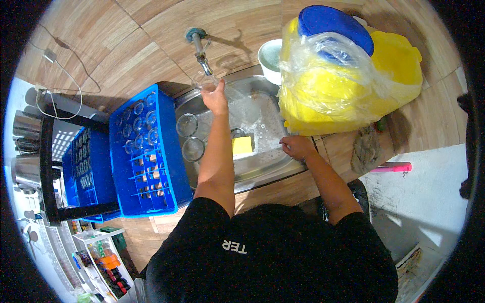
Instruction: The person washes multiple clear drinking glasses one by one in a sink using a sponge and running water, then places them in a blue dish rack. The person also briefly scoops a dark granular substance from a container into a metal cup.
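My left hand (215,99) holds a clear drinking glass (203,80) under the metal faucet (205,64) on the wood-look tiled wall. More clear glasses (193,149) stand in the left part of the stainless steel sink (265,161), beside my left forearm. A yellow sponge or cloth (242,145) lies in the middle of the sink. My right hand (297,147) rests at the sink's right edge with its fingers curled; whether they hold anything small cannot be seen.
A blue divided crate (172,151) with several glasses stands left of the sink, another blue crate (89,147) beyond it. At the right are a white bucket (269,62), a yellow container (322,98) under clear plastic with a blue lid (335,28), and a grey rag (365,149).
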Motion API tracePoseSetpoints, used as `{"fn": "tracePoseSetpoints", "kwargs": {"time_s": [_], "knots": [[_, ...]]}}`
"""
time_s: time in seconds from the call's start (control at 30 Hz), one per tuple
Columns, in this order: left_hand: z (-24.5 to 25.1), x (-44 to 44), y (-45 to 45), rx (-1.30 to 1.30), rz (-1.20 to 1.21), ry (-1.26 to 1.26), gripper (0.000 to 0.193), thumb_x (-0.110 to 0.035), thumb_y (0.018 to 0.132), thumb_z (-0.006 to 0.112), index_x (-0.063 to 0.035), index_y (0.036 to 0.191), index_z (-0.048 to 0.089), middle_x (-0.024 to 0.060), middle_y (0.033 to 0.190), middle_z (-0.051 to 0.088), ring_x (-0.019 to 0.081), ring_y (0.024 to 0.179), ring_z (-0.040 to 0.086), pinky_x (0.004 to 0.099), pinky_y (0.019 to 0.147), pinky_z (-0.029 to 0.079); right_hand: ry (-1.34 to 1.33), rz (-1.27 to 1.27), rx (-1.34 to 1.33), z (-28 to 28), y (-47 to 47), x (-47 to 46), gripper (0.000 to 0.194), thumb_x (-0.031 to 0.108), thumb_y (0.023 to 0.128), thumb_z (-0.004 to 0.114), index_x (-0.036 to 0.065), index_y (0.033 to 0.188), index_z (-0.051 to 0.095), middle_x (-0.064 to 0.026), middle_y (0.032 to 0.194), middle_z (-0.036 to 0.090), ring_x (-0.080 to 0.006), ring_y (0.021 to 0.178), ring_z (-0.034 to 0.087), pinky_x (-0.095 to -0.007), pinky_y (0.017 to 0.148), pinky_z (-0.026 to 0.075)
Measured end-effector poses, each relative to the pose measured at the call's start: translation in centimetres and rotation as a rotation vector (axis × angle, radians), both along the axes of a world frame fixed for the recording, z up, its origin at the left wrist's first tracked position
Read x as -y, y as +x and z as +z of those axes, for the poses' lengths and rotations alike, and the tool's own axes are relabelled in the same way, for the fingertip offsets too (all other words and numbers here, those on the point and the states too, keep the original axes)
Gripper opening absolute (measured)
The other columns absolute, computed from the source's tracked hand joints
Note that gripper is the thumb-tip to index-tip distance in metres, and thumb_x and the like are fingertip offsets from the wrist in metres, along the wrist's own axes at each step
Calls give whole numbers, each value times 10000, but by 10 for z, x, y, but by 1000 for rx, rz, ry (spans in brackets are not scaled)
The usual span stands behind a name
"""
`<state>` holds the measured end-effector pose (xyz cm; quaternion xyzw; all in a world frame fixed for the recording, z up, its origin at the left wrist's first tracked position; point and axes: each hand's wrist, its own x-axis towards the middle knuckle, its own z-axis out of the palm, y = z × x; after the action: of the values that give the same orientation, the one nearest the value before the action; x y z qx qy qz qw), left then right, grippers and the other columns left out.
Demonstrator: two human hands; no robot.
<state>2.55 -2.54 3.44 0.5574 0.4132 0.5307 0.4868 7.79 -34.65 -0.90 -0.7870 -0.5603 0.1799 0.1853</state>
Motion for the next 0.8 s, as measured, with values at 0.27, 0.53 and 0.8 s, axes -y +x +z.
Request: {"fn": "tracePoseSetpoints", "kwargs": {"time_s": [0.27,0.53,0.8], "knots": [[-61,-33,-3,565,-302,-789,459,-367,842,652,-49,1136,502,97,910,552,225,771,528,388,641,464,-76,-21,-42,3,1,-3,246,273,854,556,127,1030,648,-122,948,672,-324,876,639,-431,772,511],[-139,-22,-13,765,-524,-1138,556,-484,884,499,-99,1285,482,137,1262,526,327,1065,539,507,866,492,-52,-50,-32,0,-2,-1,259,271,844,574,130,1049,645,-116,937,672,-311,876,640,-426,783,510],[-129,-41,-15,572,-805,-1242,676,-508,798,638,1,1225,515,169,1058,618,335,897,629,465,788,558,-89,-56,-26,3,-2,-3,266,266,841,578,120,1056,639,-118,940,667,-307,880,640,-422,782,509]]}}
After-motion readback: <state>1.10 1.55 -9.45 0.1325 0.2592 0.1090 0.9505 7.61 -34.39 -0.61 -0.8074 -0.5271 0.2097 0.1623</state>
